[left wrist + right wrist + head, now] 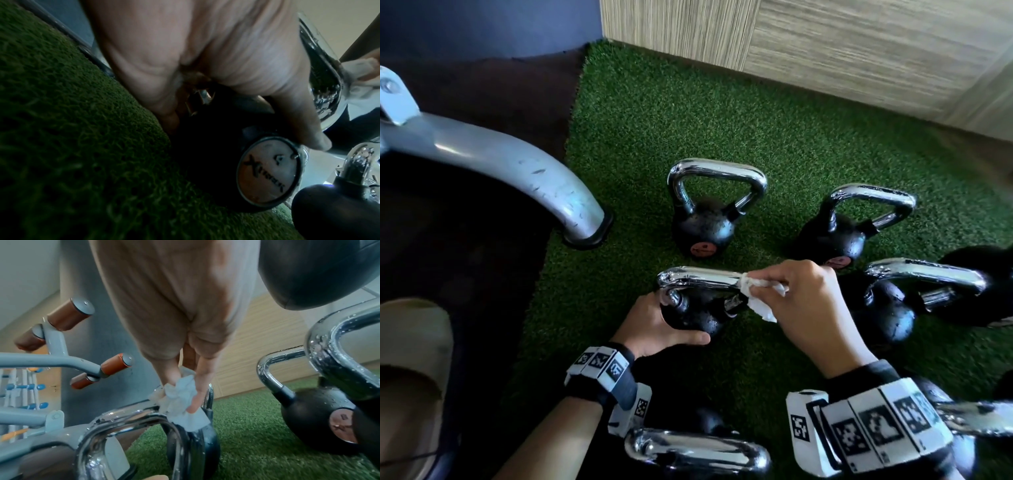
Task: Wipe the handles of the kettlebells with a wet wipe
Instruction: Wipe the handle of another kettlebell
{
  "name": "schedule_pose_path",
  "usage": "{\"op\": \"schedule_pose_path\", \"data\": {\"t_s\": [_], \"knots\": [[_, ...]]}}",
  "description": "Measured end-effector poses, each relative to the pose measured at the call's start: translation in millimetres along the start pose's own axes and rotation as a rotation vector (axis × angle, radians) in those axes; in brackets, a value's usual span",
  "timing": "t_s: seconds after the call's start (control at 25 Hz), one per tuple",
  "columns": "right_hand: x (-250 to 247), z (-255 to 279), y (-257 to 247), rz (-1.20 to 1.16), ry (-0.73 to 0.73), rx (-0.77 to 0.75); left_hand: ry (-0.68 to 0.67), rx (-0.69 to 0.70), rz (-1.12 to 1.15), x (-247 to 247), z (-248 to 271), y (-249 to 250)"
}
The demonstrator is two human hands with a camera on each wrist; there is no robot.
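A black kettlebell (693, 317) with a chrome handle (698, 277) stands on green turf in the middle of the head view. My left hand (654, 325) grips its round body (205, 146), thumb along the near side. My right hand (804, 298) pinches a crumpled white wet wipe (760, 301) around the right end of that handle. In the right wrist view the wet wipe (180, 404) sits wrapped on the chrome bar (127, 417) between thumb and fingers. The left wrist view shows the wet wipe (357, 81) at the right edge.
Several more chrome-handled kettlebells stand around: one behind (705, 219), one back right (839, 236), one at right (893, 308), one near my wrists (695, 448). A grey machine leg (524, 174) rests on the dark floor at left. A wood-panel wall (825, 44) bounds the turf.
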State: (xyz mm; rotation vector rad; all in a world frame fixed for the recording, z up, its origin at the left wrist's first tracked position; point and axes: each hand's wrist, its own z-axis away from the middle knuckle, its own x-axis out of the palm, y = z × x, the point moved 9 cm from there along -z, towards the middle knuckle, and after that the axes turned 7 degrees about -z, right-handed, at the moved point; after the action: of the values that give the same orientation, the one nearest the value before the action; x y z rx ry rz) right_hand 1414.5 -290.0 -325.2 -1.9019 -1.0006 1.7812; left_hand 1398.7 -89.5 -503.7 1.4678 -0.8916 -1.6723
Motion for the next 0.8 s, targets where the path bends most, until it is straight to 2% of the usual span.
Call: {"op": "schedule_pose_path", "data": {"t_s": [0.12,0.24,0.44,0.52,0.6,0.72,0.8], "knots": [[1.3,-0.8,17.6,0.005,0.013,0.049,0.011,-0.008,0.003,0.5,-0.2,-2.2],[8.5,0.5,48.5,-0.052,-0.056,0.149,-0.002,-0.014,-0.003,-0.4,-0.1,-2.6],[23.6,-2.2,80.7,-0.218,-0.096,0.246,-0.032,0.024,-0.025,-2.3,0.8,5.5],[42.7,-1.7,97.3,-0.377,-0.143,0.333,-0.014,0.004,-0.014,-2.7,2.9,4.7],[64.2,3.0,109.4,-0.435,-0.183,0.401,0.007,-0.041,-0.024,-4.1,4.0,-0.7],[78.4,9.1,122.1,-0.397,-0.180,0.411,-0.120,-0.058,-0.077,-2.1,3.9,-8.5],[69.3,13.8,124.8,-0.391,-0.158,0.425,-0.238,-0.069,0.005,-4.9,6.2,-11.2]]}}
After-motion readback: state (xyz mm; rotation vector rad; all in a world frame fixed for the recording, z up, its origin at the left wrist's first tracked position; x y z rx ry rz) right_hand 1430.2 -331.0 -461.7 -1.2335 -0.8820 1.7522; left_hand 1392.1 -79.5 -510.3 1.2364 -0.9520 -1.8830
